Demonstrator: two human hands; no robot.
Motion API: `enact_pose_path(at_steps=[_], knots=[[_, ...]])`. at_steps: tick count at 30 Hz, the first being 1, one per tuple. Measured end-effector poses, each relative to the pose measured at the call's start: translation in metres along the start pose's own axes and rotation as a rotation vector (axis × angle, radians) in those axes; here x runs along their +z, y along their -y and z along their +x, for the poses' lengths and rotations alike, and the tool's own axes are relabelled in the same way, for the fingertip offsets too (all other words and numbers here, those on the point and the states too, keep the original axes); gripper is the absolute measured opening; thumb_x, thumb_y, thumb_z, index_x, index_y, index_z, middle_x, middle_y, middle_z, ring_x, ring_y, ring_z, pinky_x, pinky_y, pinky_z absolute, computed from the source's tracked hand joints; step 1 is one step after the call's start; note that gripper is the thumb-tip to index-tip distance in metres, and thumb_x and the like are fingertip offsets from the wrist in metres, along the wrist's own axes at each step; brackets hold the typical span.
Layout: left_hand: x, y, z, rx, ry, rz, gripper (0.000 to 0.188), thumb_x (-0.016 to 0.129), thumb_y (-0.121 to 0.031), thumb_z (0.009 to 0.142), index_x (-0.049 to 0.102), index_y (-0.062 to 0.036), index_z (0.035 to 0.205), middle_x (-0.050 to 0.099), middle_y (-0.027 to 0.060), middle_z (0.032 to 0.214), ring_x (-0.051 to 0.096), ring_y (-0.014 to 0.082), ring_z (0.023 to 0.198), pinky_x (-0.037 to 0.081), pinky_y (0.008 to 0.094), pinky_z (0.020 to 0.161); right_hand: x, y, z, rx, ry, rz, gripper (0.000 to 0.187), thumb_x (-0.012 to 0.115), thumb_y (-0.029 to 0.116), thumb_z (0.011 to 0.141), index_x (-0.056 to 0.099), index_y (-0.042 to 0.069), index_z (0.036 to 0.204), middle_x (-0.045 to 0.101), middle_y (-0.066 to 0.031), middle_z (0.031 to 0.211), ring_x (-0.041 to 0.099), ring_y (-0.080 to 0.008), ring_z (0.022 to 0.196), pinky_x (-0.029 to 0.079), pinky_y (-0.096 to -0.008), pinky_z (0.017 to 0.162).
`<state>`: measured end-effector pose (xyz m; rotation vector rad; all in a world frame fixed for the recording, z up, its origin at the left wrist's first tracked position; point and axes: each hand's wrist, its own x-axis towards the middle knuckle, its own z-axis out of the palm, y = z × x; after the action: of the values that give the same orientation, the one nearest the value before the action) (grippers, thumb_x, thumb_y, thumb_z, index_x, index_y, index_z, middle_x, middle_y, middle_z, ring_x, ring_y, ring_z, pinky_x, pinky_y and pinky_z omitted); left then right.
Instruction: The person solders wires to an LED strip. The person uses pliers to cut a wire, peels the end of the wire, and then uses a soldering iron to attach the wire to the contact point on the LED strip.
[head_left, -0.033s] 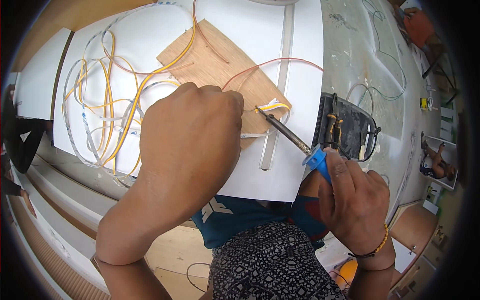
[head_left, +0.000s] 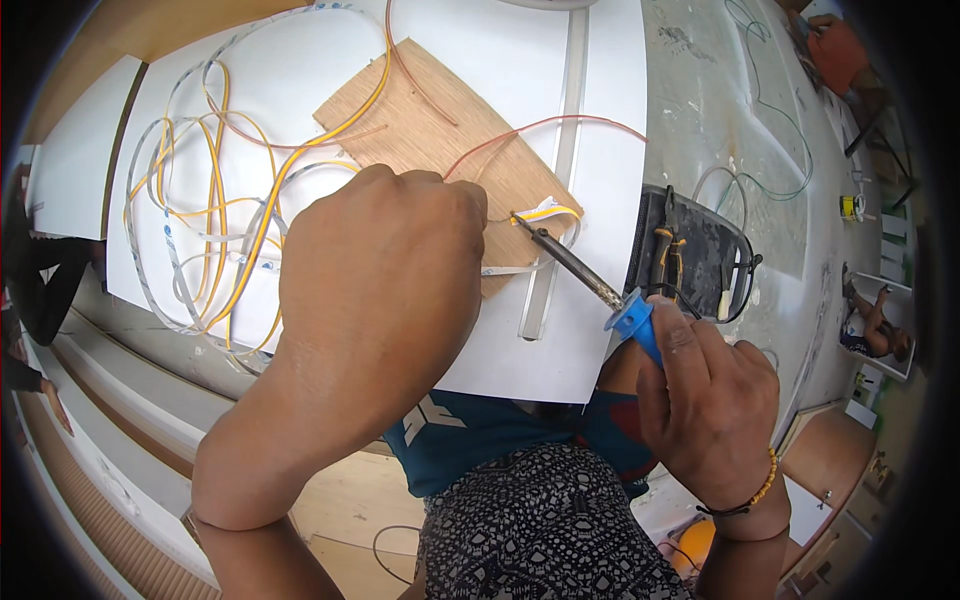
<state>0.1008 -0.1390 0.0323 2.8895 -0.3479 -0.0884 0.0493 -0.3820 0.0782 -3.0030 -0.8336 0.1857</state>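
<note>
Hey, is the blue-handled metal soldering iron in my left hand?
No, your right hand grips the blue-handled metal soldering iron, whose tip points over the brown wooden board.

Head-worn fisheye, looking down at the bench point(head_left: 560, 370)
So it's the left cam of a head-worn pair, pretty close over the left hand point(head_left: 385, 270) and right hand point(head_left: 705, 400), with the forearms point(head_left: 250, 440) at the near edge. Super wide too: grey surface point(head_left: 710, 110) off to the right, straight edges bending toward the rim, black corners.
</note>
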Motion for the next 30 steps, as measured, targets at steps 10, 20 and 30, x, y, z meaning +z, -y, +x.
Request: enact_pose_path(at_steps=[10,20,30], knots=[[0.002,0.0,-0.001,-0.001,-0.011,-0.011,0.017,0.073,-0.013,0.089,0.068,-0.0056,0.075,0.068,0.0117,0.072,0.069,0.0319,0.075,0.055,0.0449,0.069,0.0,0.001,0.0,-0.015,-0.005,-0.031,0.045,0.082,0.013,0.083,0.069,-0.007,0.121,0.057,-0.0069,0.075,0.058,-0.0217,0.065,0.043,-0.0361,0.055],[0.001,0.0,-0.002,0.001,0.001,-0.001,0.018,0.072,-0.015,0.09,0.066,-0.0056,0.076,0.069,0.0116,0.075,0.07,0.0324,0.078,0.055,0.0452,0.071,-0.004,0.003,0.0,-0.022,0.035,-0.068,0.048,0.083,0.015,0.083,0.068,-0.008,0.123,0.057,-0.0062,0.076,0.057,-0.0195,0.064,0.039,-0.0353,0.054],[0.002,0.002,-0.001,0.014,0.003,-0.014,0.017,0.071,-0.015,0.092,0.068,-0.0061,0.078,0.069,0.0106,0.077,0.07,0.0319,0.08,0.056,0.0445,0.072,-0.011,0.003,0.0,0.031,0.013,-0.078,0.046,0.08,0.013,0.081,0.07,-0.003,0.123,0.058,-0.0056,0.078,0.058,-0.0203,0.063,0.04,-0.0357,0.055]])
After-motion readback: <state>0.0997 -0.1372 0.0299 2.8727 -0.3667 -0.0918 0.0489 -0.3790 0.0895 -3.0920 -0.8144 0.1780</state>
